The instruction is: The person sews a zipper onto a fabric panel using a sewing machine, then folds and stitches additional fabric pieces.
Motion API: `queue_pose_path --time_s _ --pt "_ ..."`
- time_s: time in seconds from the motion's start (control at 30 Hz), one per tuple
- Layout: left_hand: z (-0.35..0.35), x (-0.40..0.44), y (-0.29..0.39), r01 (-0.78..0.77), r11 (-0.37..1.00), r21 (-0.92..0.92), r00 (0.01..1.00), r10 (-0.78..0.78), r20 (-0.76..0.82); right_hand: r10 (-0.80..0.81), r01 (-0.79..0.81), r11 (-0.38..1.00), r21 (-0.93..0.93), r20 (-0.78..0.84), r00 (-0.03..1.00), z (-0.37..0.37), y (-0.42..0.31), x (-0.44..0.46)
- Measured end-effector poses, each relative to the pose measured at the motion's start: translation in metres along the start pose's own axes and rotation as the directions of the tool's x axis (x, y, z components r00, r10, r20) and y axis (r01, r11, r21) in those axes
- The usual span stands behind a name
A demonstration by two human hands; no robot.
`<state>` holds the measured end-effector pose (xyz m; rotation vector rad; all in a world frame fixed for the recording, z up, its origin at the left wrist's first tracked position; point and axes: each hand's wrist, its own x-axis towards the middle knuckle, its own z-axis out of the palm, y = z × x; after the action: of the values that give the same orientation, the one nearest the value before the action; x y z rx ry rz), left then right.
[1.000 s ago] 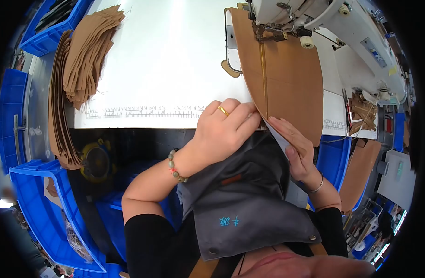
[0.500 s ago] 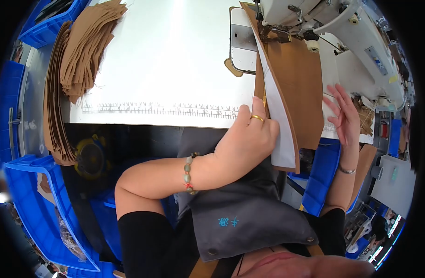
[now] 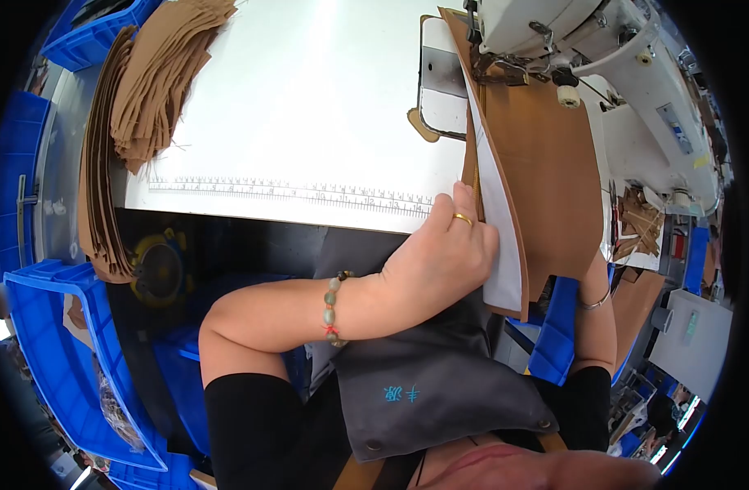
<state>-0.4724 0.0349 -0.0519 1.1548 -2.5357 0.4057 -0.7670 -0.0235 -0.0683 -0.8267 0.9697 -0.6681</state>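
Observation:
My left hand (image 3: 454, 249), with a ring and a beaded bracelet, is closed on the folded-back edge of the brown panel (image 3: 546, 180) at the table's front edge. The panel's white underside faces up along the fold, and a narrow yellowish strip runs beside it. The panel's far end lies under the head of the sewing machine (image 3: 526, 37). My right hand (image 3: 593, 282) is at the panel's near right edge; its fingers are hidden by the panel, so its grip cannot be made out.
A ruler scale (image 3: 293, 194) runs along the front of the white table (image 3: 309, 106). Stacked brown pieces (image 3: 158, 82) lie at the left. Blue bins (image 3: 52, 282) stand at the lower left. Brown scraps (image 3: 636, 224) and another brown panel (image 3: 636, 306) are at the right.
The panel's left edge has been folded up and over to the right, showing white. My left hand has moved right; my right hand let go, swung out open, then came back beneath the panel.

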Motion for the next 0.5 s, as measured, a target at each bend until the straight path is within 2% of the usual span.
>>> queue_pose_path --time_s 0.5 --pt "0.001 0.0 0.0 -0.019 1.0 0.012 1.0 0.019 0.004 -0.078 0.077 0.997 -0.019 -0.049 0.996 -0.011 -0.032 0.037"
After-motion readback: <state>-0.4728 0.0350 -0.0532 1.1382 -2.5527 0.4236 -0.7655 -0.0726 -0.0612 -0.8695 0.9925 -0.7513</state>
